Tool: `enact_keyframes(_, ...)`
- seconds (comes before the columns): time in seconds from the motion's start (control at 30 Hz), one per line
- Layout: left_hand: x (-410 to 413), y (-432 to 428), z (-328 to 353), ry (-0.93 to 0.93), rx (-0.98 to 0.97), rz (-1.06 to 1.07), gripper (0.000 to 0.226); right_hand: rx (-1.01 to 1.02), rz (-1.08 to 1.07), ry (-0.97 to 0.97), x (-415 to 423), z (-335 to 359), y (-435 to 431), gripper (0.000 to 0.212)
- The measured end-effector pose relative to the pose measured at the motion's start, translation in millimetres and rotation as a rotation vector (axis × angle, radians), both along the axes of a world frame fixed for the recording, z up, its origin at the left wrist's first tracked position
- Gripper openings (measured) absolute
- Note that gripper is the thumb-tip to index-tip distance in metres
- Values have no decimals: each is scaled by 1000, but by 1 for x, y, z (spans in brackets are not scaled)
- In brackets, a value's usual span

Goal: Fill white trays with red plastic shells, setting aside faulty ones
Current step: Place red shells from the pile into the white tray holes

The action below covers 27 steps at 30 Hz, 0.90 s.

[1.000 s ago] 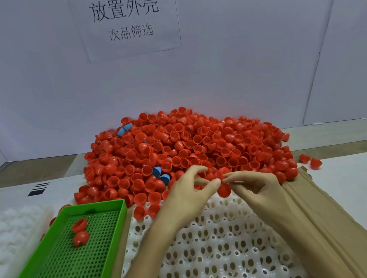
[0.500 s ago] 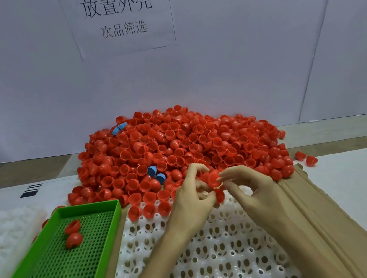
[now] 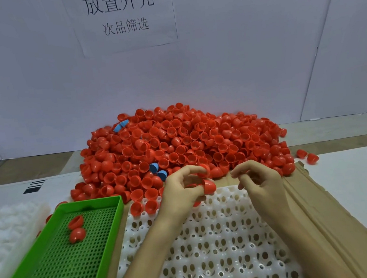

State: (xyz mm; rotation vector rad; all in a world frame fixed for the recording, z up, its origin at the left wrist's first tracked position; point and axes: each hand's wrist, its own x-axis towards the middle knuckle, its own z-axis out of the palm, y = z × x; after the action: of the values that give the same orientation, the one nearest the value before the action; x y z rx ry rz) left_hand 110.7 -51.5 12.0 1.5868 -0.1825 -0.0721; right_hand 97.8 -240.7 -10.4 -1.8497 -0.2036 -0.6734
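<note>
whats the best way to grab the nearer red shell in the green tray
Pinch the nearer shell across its rounded sides, low near the rim, coming from above. It seems to lie dome up in the green tray, offering no edge. The other shell sits just behind it, so put fingers left and right.

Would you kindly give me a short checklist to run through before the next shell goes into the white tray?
1. Shell secured: ok, the left hand pinches a red shell.
2. Shell free of faults: cannot tell, only its domed outside shows.
3. Free pockets in the white tray: ok, most are empty.
4. Right hand free to help: ok, it holds nothing visible.
5. Room for rejects in the green tray: ok, only two shells lie there.
</note>
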Motion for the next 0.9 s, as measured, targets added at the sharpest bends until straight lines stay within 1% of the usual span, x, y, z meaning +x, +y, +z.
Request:
enact_keyframes(0.1,1,3,3,-20,32,34,29,20,16,11,1,1,-1,39)
enact_keyframes(0.17,1,5,5,-69,76,45,28,21,46,25,0,2,0,35)
enact_keyframes(0.27,-2,6,7,-268,294,23,37,19,156,57,-3,6,2,25)
enact_keyframes(0.33,-6,4,6,-378,439,-25,40,-19,279,104,-5,8,2,33)
enact_keyframes(0.4,-9,3,2,-433,539,-83,39,-67,405,155,-6,10,3,45)
enact_keyframes(0.43,-10,2,0,-444,570,-98,38,-79,448,166,-6,10,3,47)
enact_keyframes(0.5,-10,2,-1,-446,553,-88,37,-82,456,163,-6,11,4,39)
enact_keyframes(0.57,-9,3,0,-412,458,-54,35,-57,394,152,-6,11,5,25)
enact_keyframes(0.67,-7,3,1,-374,350,8,27,-62,325,157,-6,10,5,17)
enact_keyframes(0.77,-6,4,-2,-402,351,43,21,-103,293,197,-6,8,6,12)
enact_keyframes(0.9,-5,5,-6,-450,399,80,20,-7,279,263,-5,7,7,7)
